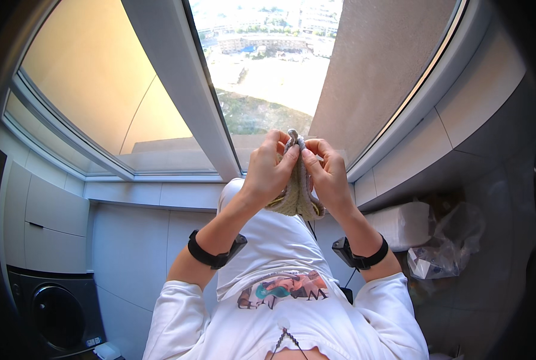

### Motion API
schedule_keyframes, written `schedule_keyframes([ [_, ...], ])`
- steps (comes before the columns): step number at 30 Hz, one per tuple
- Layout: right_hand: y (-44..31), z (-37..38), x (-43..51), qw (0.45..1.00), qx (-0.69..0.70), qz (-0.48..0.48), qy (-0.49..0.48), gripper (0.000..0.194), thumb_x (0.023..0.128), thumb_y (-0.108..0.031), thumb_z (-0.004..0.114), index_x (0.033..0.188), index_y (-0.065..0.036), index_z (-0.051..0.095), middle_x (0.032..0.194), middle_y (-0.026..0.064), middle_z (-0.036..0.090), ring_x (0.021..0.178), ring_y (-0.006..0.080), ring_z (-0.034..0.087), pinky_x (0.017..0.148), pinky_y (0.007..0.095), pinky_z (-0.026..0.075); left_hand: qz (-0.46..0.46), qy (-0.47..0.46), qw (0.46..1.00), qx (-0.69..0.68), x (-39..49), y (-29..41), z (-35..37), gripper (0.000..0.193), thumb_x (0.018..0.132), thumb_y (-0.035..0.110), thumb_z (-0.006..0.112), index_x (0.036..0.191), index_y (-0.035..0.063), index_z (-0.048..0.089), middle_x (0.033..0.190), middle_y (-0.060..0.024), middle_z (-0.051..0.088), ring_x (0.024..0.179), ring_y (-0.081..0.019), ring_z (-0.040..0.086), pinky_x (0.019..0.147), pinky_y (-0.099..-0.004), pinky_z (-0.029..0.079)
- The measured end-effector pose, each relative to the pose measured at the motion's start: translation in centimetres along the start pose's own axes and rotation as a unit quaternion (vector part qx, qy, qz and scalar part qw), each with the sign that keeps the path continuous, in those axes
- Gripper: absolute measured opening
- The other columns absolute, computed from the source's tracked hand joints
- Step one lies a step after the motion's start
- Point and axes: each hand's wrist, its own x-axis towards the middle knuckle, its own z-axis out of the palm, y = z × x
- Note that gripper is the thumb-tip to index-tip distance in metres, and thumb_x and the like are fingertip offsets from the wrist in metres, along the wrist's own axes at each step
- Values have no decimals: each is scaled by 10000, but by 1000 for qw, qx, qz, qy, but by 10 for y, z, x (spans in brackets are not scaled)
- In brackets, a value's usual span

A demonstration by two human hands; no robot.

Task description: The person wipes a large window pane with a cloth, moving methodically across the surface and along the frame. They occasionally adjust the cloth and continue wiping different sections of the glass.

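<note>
A greenish-grey textured cloth (298, 193) hangs folded between my two hands, in front of the window glass. My left hand (273, 164) pinches its upper edge, thumb laid along the fabric. On the other side my right hand (325, 167) grips the same upper edge between thumb and fingers. A small grey loop or tip (292, 133) sticks up at the top between the fingertips; whether it is part of the cloth I cannot tell. The cloth's lower corners spread out above my white trousers, with yellow trim or lining showing.
A window frame (177, 90) and sill (128, 191) stand ahead. At the right, a white wrapped bundle (405, 225) and a clear plastic bag (448, 252) lie low down. A dark front-loading washing machine (56, 310) stands lower left, below a cabinet (54, 220).
</note>
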Motion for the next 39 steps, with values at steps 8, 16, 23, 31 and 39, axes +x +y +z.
schedule_keyframes([
  [8,-14,-5,2,988,63,6,-138,514,1034,-406,429,1186,57,591,1199,178,478,954,206,627,679,312,608,61,-58,996,-35,6,-4,-13,390,873,174,720,1169,-3,539,962,-109,647,785,-153,662,642,-294,531],
  [16,27,-13,-7,993,114,-31,-16,327,1024,-281,495,1084,8,635,891,38,608,771,94,599,664,242,475,54,-45,991,-114,22,-4,-34,341,845,-53,524,1174,8,591,972,-87,663,811,-147,667,680,-274,553],
  [23,142,13,16,856,502,-21,-122,369,967,-321,575,1287,-148,513,1244,102,569,1114,219,577,1010,456,428,432,-155,821,339,4,29,6,421,811,81,686,1204,185,577,1077,-9,607,851,-184,658,599,-312,571],
  [31,99,-28,20,909,393,-137,21,445,991,-300,518,1367,-72,455,1306,131,557,1214,270,552,1042,442,444,535,-35,806,253,13,26,4,584,757,36,712,1301,188,562,1054,-27,596,874,-197,662,597,-305,578],
  [39,18,-36,73,791,556,-230,-110,525,961,-404,557,1366,-74,497,1363,174,544,1244,345,543,1021,532,457,477,6,868,136,11,30,19,530,839,94,711,1339,160,548,1278,-87,574,1053,-307,635,836,-416,556],
])
